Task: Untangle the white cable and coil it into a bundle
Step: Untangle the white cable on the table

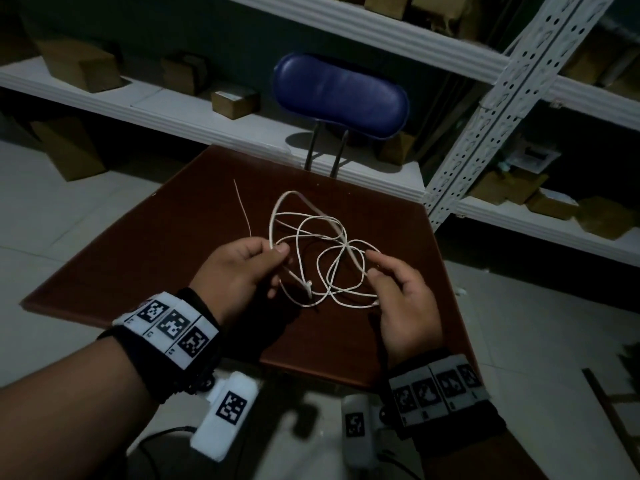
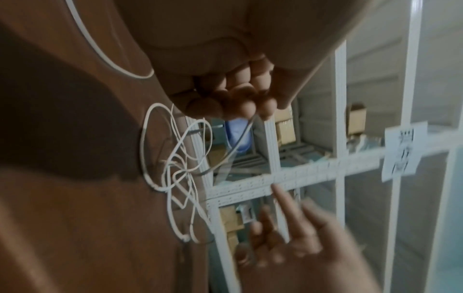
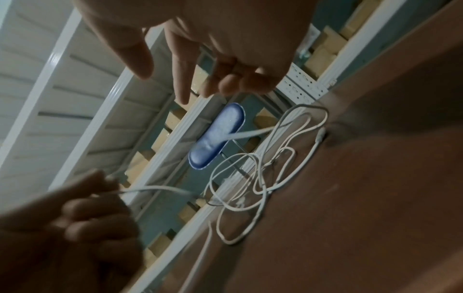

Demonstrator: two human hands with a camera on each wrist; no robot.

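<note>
A thin white cable (image 1: 345,243) lies in loose tangled loops in the middle of a dark brown table (image 1: 156,244), with a small knot near the front. My left hand (image 1: 275,249) pinches a strand at the left side of the tangle; a free end runs away from it toward the table's far left. In the left wrist view its fingers (image 2: 233,107) curl round the strand above the cable (image 2: 185,172). My right hand (image 1: 373,264) hovers at the right loops, thumb and forefinger apart, gripping nothing. The right wrist view shows that hand (image 3: 166,83) spread above the cable (image 3: 265,190).
A blue padded chair (image 1: 341,95) stands just behind the table's far edge. White metal shelving (image 1: 485,133) with cardboard boxes (image 1: 81,65) fills the background and right side. Pale tiled floor surrounds the table.
</note>
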